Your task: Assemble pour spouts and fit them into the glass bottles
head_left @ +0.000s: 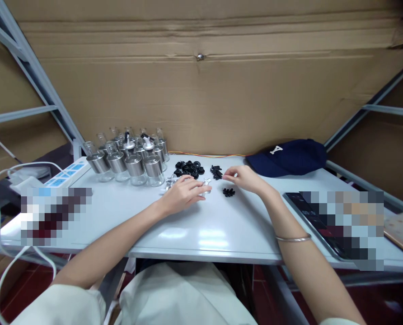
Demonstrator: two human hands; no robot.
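Pale trousers [174, 293] nearest, under the counter [194, 225] edge. Left hand [184, 194] palm down, fingers curled over small clear parts [170, 183]; whether gripping, cannot tell. Right hand [245, 178], bangle [293, 238] on wrist, fingers pinched narrow beside black caps [216, 171]. Beyond: black rings [189, 168], glass dispensers [130, 158], navy cap [289, 157] lettered "A".

left hand [183, 194] hides clear parts, tablet [310, 216] blurred
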